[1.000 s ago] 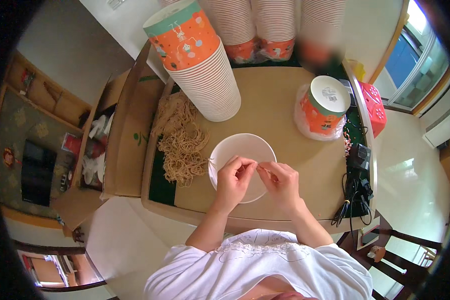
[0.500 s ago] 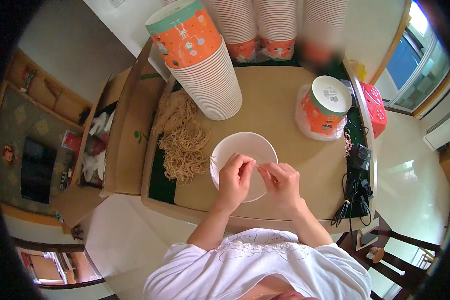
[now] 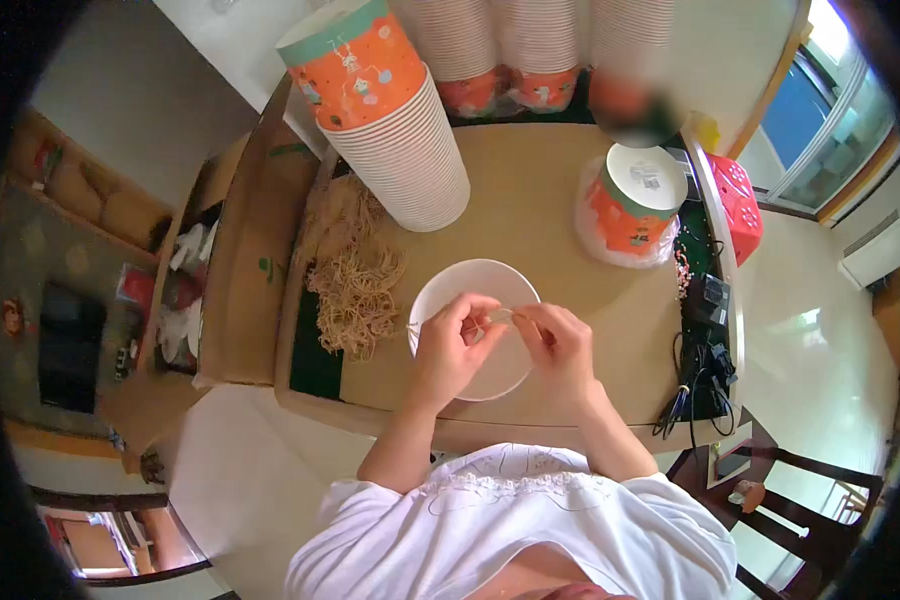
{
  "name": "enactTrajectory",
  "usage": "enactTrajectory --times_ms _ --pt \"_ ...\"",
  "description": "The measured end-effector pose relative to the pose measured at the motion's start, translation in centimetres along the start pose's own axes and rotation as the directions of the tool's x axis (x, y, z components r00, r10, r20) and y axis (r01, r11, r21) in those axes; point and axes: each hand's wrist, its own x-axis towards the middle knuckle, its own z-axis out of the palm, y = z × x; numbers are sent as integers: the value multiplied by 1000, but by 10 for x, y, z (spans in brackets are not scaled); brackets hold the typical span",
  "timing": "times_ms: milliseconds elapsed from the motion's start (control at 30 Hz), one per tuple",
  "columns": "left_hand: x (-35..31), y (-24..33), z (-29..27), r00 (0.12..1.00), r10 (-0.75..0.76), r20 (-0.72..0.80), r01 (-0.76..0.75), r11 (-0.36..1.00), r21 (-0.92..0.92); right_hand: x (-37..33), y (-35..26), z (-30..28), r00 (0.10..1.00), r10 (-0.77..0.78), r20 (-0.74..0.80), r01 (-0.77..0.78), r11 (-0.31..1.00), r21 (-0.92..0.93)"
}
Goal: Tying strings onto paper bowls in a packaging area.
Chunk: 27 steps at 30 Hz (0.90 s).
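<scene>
A white paper bucket [image 3: 490, 380] stands mouth up near the table's front edge, with both my hands above it. My right hand [image 3: 560, 345] pinches a thin pale string [image 3: 503, 315] between thumb and fingertips. The string runs across to my left hand [image 3: 450, 345], whose thumb and forefinger are curled round it with a small gap between them. A short end of string shows at the bucket's left rim. Left of the bucket lies a tangled heap of tan twine [image 3: 355, 300]. Behind it leans a tall stack of nested paper buckets [image 3: 405, 155], topped by an orange and green one.
At the right stands a shorter orange bucket stack [image 3: 632, 215] in clear plastic. More bucket stacks [image 3: 540, 45] line the back. Black cables [image 3: 695, 385] and an adapter lie along the right edge. A large cardboard box [image 3: 240, 270] stands at the left.
My left thumb and forefinger have spread apart from their pinch, and a little more string shows between the hands. The whole view has shifted slightly.
</scene>
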Motion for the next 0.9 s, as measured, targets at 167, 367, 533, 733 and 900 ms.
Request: enactTrajectory --times_ms 167,367,533,733,900 --pt "-10 8 -16 997 -68 48 64 994 93 2 -9 -5 995 59 74 -68 990 125" --pt "-11 8 -18 999 8 53 -7 1000 -20 -10 -5 -5 966 189 179 -241 911 336" --pt "-16 16 -10 993 120 6 -117 977 -176 -7 -6 -8 993 -8 118 -33 940 339" --pt "-22 1 -1 976 185 -116 -212 929 -302 -8 -8 -16 991 -61 116 35 976 216" --pt "-19 2 -16 963 121 -239 -230 833 -503 -21 16 -20 997 9 71 -19 990 140"
